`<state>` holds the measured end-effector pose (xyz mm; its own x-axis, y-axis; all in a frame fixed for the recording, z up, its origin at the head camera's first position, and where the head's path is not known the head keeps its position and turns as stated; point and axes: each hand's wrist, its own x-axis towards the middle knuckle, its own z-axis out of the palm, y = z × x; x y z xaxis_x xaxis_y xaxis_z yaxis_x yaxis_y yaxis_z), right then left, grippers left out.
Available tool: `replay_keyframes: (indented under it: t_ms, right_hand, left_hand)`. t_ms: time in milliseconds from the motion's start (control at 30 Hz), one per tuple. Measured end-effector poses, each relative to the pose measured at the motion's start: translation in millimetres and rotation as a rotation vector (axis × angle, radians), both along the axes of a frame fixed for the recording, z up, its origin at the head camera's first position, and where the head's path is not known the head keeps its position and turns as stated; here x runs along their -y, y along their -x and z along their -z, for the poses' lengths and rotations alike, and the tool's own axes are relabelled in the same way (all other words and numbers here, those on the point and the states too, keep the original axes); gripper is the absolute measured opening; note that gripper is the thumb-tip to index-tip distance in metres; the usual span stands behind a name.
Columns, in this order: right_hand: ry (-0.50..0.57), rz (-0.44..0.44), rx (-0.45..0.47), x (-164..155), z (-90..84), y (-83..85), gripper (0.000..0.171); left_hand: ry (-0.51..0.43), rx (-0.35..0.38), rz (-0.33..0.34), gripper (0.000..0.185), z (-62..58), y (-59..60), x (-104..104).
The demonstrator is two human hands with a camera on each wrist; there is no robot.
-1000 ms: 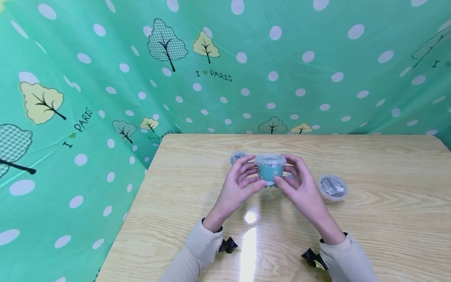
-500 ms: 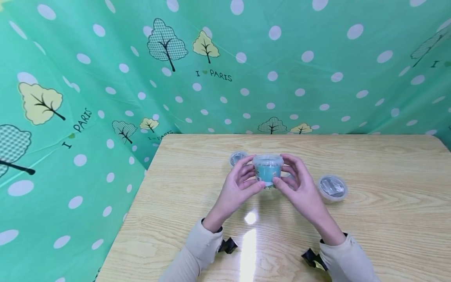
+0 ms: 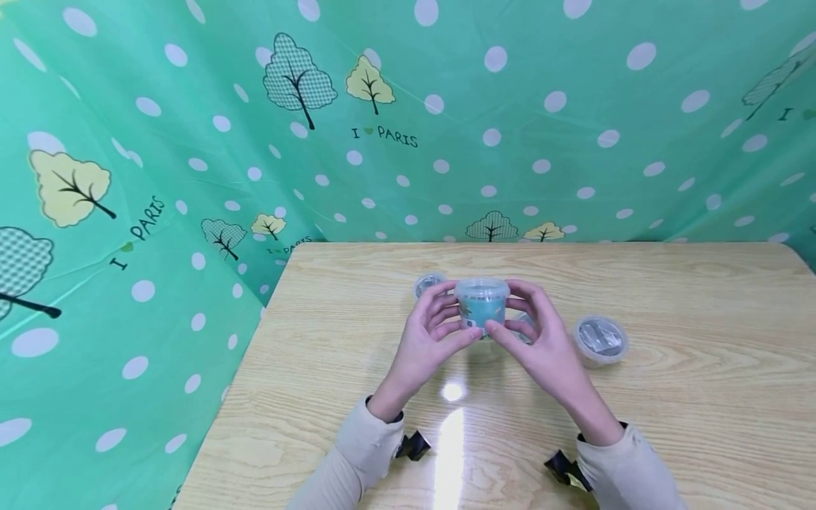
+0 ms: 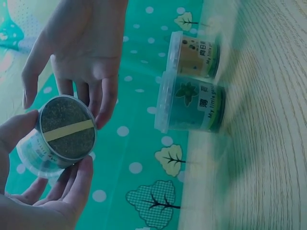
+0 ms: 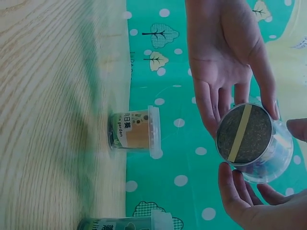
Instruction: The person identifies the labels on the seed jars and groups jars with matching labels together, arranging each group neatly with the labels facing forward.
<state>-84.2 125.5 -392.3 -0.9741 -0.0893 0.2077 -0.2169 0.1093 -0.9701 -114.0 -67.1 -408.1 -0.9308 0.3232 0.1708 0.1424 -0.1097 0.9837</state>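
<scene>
I see the left hand (image 3: 426, 336) and right hand (image 3: 550, 343) clamped around the cup (image 3: 482, 306), above the table (image 3: 319, 340), a pot (image 3: 428, 285) at its ten o'clock; I'd squeeze evenly, since thin plastic may flex.

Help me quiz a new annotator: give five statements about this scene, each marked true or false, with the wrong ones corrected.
1. The left hand and the right hand both hold the light blue tub. True.
2. That tub is standing on the table. False: it is raised above the table.
3. In the wrist views, a pale strip crosses the held tub's dark base. True.
4. The orange-labelled tub is lying on its side. False: the orange-labelled tub stands upright on the table.
5. The backdrop is plain, without any pattern. False: the green backdrop has pale dots and printed trees.
</scene>
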Motion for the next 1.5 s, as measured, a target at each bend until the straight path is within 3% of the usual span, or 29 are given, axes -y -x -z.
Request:
replay_keyframes:
  t_ms: [400,833,1200,1500]
  right_hand:
    - [0.006,0.024,-0.012,2.7,2.0,1.4,0.063]
    - [-0.012,0.042,-0.003,1.8,0.7,0.1,0.062]
    - [0.016,0.005,-0.034,3.0,2.7,0.8,0.059]
    - [0.016,-0.029,-0.029,2.3,3.2,1.4,0.059]
  left_hand:
    - [0.014,-0.037,0.009,0.072,-0.5,-3.1,-0.9]
    - [0.0,-0.02,-0.008,0.056,-1.3,0.8,1.3]
    - [0.015,-0.009,0.036,0.055,0.1,1.0,3.2]
    - [0.013,-0.011,0.027,0.052,1.0,0.8,3.6]
